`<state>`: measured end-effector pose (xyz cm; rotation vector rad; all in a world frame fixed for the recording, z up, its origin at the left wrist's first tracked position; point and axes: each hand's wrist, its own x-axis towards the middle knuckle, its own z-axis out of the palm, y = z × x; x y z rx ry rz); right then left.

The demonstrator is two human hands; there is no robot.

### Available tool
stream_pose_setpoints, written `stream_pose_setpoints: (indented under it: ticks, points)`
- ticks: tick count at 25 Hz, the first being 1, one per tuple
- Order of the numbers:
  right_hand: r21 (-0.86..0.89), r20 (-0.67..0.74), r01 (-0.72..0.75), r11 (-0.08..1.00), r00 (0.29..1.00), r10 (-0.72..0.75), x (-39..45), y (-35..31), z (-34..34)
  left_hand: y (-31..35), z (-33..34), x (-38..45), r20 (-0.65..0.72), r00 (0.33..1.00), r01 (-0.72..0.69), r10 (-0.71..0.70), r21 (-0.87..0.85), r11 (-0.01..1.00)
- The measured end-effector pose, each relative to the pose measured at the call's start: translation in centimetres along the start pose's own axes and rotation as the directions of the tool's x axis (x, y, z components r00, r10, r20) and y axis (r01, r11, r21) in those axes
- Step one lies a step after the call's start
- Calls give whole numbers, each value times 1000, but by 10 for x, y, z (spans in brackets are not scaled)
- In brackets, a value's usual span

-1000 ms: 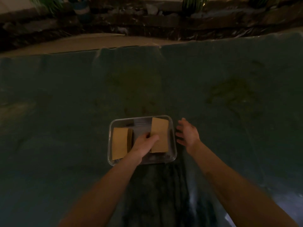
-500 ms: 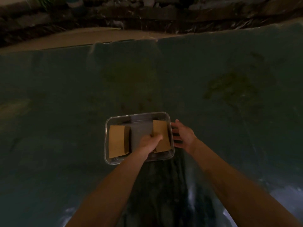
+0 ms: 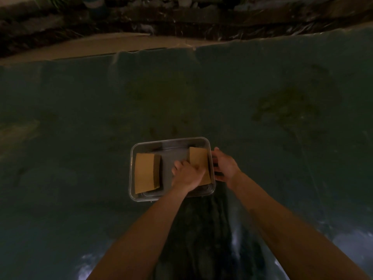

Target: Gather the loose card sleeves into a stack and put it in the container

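Observation:
A clear rectangular plastic container (image 3: 171, 141) sits on the dark cloth in front of me. Inside it, on the left, lies one tan stack of card sleeves (image 3: 146, 171). A second tan stack (image 3: 198, 158) leans against the container's right wall. My left hand (image 3: 186, 174) reaches into the container and grips this right stack at its lower left edge. My right hand (image 3: 225, 166) is outside the container, fingers spread, touching its right wall.
A dark teal cloth (image 3: 80, 118) covers the surface all around. Its far edge meets a pale strip (image 3: 101, 45), with dark rocks and plants (image 3: 181, 17) beyond. A darker fabric fold (image 3: 201, 229) runs from the container toward me.
The right stack has gone down into the container and over to its right wall under my left hand. My right hand has moved in against the container's right side.

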<state>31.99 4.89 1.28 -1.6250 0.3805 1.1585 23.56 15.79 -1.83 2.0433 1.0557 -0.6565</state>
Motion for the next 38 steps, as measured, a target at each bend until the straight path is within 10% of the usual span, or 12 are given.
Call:
stream_pose_setpoints:
  ticks: [13,33,38]
  points:
    - [-55,-52,-17,998,999,14,1,0,3,0,0,-7,-42,998,17,-35,-384,923]
    - [-126,-43,10,992,999,-15,-12,1,8,2,1,-5,-45,999,-7,1,-141,990]
    - [-54,-77,81,995,993,-85,-37,-1,-9,-14,-22,-32,-271,956,-182,111,-254,950]
